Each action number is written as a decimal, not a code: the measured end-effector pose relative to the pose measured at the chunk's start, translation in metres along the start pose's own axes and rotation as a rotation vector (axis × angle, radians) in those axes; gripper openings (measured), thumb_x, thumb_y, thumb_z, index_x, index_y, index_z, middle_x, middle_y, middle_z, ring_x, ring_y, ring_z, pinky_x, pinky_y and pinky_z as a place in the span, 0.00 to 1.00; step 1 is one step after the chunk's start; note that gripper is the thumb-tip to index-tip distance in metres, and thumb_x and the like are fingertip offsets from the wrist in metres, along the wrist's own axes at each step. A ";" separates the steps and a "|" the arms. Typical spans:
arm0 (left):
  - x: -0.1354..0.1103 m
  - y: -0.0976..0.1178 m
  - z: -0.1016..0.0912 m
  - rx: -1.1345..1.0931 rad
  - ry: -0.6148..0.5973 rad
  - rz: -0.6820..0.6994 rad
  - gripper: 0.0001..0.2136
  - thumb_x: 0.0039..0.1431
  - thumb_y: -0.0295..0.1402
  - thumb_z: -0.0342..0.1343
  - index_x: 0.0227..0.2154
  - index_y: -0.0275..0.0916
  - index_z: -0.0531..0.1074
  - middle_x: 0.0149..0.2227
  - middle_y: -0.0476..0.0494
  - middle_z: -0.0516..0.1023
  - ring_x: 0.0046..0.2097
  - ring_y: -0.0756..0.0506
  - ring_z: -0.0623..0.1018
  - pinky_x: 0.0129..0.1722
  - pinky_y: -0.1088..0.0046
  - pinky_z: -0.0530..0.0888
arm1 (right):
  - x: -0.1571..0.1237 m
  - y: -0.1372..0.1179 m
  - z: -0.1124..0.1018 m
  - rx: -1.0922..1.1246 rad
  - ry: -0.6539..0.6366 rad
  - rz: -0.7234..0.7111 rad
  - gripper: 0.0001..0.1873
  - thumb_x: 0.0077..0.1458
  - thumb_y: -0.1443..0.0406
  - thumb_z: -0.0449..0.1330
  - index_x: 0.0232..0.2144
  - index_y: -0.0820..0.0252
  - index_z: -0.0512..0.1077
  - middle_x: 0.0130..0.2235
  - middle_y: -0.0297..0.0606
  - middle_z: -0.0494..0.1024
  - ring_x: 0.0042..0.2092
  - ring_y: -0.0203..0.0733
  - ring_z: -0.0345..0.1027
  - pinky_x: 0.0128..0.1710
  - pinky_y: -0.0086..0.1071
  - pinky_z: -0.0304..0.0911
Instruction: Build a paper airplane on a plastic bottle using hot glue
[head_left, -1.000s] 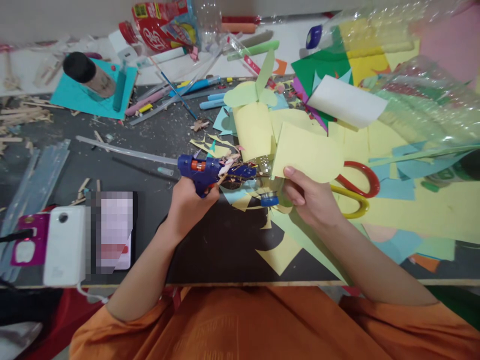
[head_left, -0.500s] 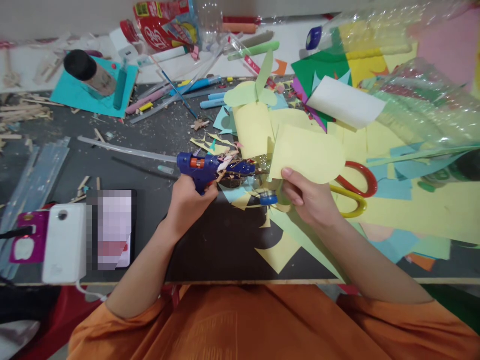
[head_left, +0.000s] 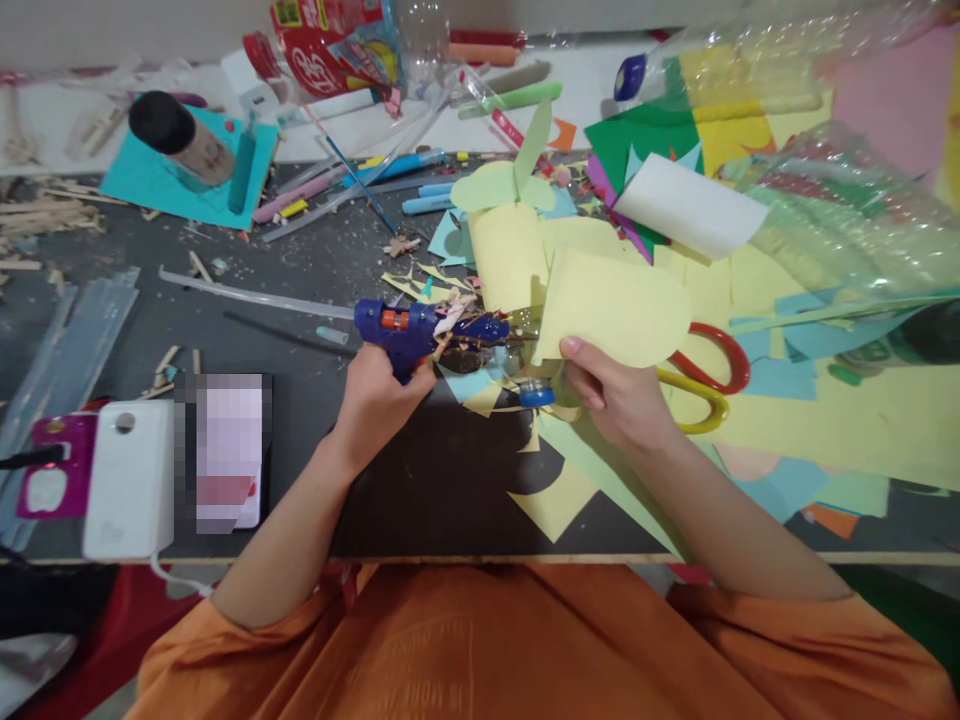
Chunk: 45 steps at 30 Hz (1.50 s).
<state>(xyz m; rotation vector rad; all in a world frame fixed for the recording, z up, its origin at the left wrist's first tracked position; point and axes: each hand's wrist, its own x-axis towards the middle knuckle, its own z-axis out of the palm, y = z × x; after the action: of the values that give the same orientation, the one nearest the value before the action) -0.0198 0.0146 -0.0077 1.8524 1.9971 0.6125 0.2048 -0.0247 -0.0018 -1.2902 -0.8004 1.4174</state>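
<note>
My left hand [head_left: 381,398] is wrapped round the grip of a blue hot glue gun [head_left: 405,330], whose nozzle points right. A long clear glue stick [head_left: 259,294] sticks out of its back. Between thumb and fingers, my right hand [head_left: 619,390] pinches the lower left corner of a rounded pale yellow paper piece [head_left: 615,305]. The gun's tip is close to the paper's left edge; whether they touch I cannot tell. Behind them stands a yellow paper cylinder [head_left: 508,255] with green leaf shapes [head_left: 532,150] on top. A blue-capped bottle neck [head_left: 537,392] lies just below the paper's edge.
Scissors with red and yellow handles [head_left: 716,360] lie right of my right hand. At left are a phone [head_left: 229,450], a white power bank [head_left: 127,480] and spare glue sticks [head_left: 82,340]. Plastic bottles [head_left: 330,50] and coloured paper [head_left: 735,100] fill the back.
Almost nothing differs. Both hands keep their holds on the glue gun and the yellow paper, and the whole view has shifted very slightly.
</note>
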 end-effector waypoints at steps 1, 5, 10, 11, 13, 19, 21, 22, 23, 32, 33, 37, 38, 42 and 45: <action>0.000 -0.001 0.000 0.002 0.000 0.002 0.12 0.39 0.34 0.59 0.25 0.42 0.59 0.23 0.49 0.66 0.28 0.43 0.74 0.31 0.68 0.71 | 0.000 0.000 0.000 -0.003 0.003 0.001 0.29 0.48 0.52 0.69 0.13 0.56 0.56 0.10 0.22 0.50 0.15 0.27 0.38 0.18 0.32 0.38; 0.000 -0.001 0.000 -0.015 -0.020 0.015 0.11 0.40 0.35 0.58 0.26 0.42 0.60 0.24 0.48 0.68 0.30 0.42 0.75 0.33 0.68 0.72 | 0.000 0.000 0.000 -0.011 -0.001 -0.013 0.29 0.48 0.52 0.68 0.13 0.56 0.56 0.10 0.22 0.50 0.15 0.27 0.38 0.19 0.32 0.39; 0.001 0.001 -0.001 -0.049 -0.023 0.029 0.10 0.40 0.34 0.56 0.26 0.42 0.60 0.23 0.49 0.68 0.27 0.45 0.73 0.29 0.70 0.71 | -0.001 -0.001 0.001 -0.029 -0.016 -0.023 0.31 0.47 0.50 0.68 0.10 0.55 0.54 0.10 0.23 0.50 0.15 0.28 0.39 0.19 0.33 0.40; 0.001 0.000 -0.001 -0.053 -0.017 0.032 0.10 0.40 0.34 0.56 0.26 0.42 0.60 0.22 0.50 0.68 0.26 0.45 0.72 0.29 0.70 0.70 | -0.001 -0.001 0.001 -0.033 -0.010 -0.020 0.31 0.47 0.50 0.69 0.10 0.55 0.55 0.10 0.23 0.50 0.15 0.28 0.39 0.19 0.33 0.40; 0.002 0.000 -0.001 -0.064 -0.008 0.041 0.10 0.40 0.34 0.56 0.26 0.42 0.60 0.22 0.51 0.67 0.26 0.46 0.71 0.28 0.71 0.70 | -0.001 0.000 0.001 -0.039 0.001 -0.016 0.31 0.47 0.50 0.69 0.10 0.55 0.54 0.10 0.23 0.50 0.15 0.29 0.39 0.19 0.33 0.39; 0.002 0.000 -0.001 -0.069 -0.025 0.014 0.09 0.39 0.33 0.56 0.26 0.41 0.62 0.23 0.49 0.69 0.26 0.46 0.71 0.28 0.71 0.70 | -0.003 -0.001 0.001 -0.050 -0.001 -0.035 0.32 0.47 0.51 0.69 0.10 0.55 0.54 0.11 0.24 0.51 0.15 0.28 0.40 0.19 0.33 0.40; 0.002 0.000 -0.002 -0.069 -0.027 0.001 0.09 0.40 0.33 0.56 0.26 0.41 0.63 0.23 0.48 0.70 0.27 0.46 0.72 0.29 0.71 0.70 | -0.003 -0.002 0.002 -0.058 0.011 -0.030 0.32 0.46 0.51 0.69 0.10 0.56 0.54 0.11 0.24 0.51 0.15 0.28 0.40 0.18 0.33 0.40; 0.002 0.000 -0.002 -0.073 -0.025 0.001 0.09 0.40 0.33 0.56 0.26 0.41 0.64 0.24 0.48 0.70 0.27 0.45 0.72 0.29 0.71 0.70 | -0.003 -0.003 0.003 -0.063 0.016 -0.030 0.32 0.46 0.51 0.69 0.10 0.56 0.54 0.11 0.24 0.51 0.15 0.28 0.40 0.18 0.32 0.40; 0.002 -0.001 -0.002 -0.080 -0.022 0.007 0.09 0.40 0.34 0.56 0.27 0.41 0.64 0.24 0.47 0.71 0.28 0.45 0.72 0.29 0.71 0.70 | -0.003 -0.003 0.003 -0.069 0.015 -0.031 0.32 0.46 0.50 0.69 0.09 0.56 0.54 0.11 0.24 0.51 0.15 0.28 0.40 0.18 0.32 0.40; 0.002 -0.009 0.001 -0.081 0.026 0.053 0.10 0.42 0.35 0.57 0.30 0.39 0.68 0.26 0.46 0.72 0.31 0.44 0.74 0.33 0.69 0.73 | -0.005 0.001 -0.001 -0.099 -0.015 -0.029 0.32 0.48 0.50 0.68 0.10 0.56 0.54 0.12 0.24 0.51 0.16 0.28 0.40 0.19 0.33 0.46; 0.002 -0.009 0.001 -0.078 0.025 0.056 0.10 0.43 0.34 0.57 0.30 0.39 0.68 0.27 0.46 0.72 0.31 0.44 0.74 0.34 0.69 0.73 | -0.006 0.000 -0.001 -0.099 -0.011 -0.023 0.32 0.48 0.50 0.68 0.10 0.56 0.54 0.12 0.24 0.51 0.17 0.28 0.40 0.19 0.33 0.46; 0.002 -0.010 0.001 -0.069 0.034 0.069 0.10 0.42 0.33 0.57 0.31 0.39 0.66 0.28 0.46 0.72 0.35 0.42 0.75 0.38 0.67 0.74 | -0.006 -0.001 0.000 -0.086 0.015 0.008 0.31 0.45 0.50 0.69 0.11 0.56 0.54 0.13 0.24 0.51 0.17 0.28 0.42 0.18 0.33 0.44; 0.002 -0.010 0.001 -0.069 0.039 0.072 0.11 0.42 0.34 0.57 0.31 0.39 0.66 0.28 0.45 0.72 0.36 0.42 0.76 0.40 0.66 0.74 | -0.006 -0.001 0.000 -0.081 0.024 0.016 0.31 0.44 0.50 0.70 0.11 0.56 0.55 0.14 0.24 0.51 0.17 0.29 0.42 0.18 0.32 0.44; 0.003 -0.009 0.000 -0.094 0.041 0.080 0.11 0.43 0.34 0.56 0.32 0.40 0.66 0.30 0.43 0.74 0.39 0.40 0.77 0.44 0.64 0.74 | -0.005 0.001 0.000 -0.079 0.037 0.039 0.31 0.43 0.50 0.70 0.11 0.56 0.56 0.14 0.25 0.53 0.18 0.29 0.44 0.17 0.32 0.44; 0.003 -0.008 -0.001 -0.107 0.031 0.066 0.12 0.43 0.33 0.55 0.34 0.39 0.66 0.33 0.41 0.75 0.42 0.38 0.77 0.44 0.64 0.74 | -0.005 0.002 0.000 -0.082 0.041 0.055 0.31 0.42 0.50 0.71 0.12 0.56 0.55 0.14 0.25 0.53 0.18 0.29 0.44 0.16 0.31 0.43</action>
<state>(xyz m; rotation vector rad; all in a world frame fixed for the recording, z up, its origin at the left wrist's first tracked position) -0.0271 0.0169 -0.0114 1.8615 1.8902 0.7563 0.2042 -0.0302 -0.0022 -1.4095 -0.8085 1.4093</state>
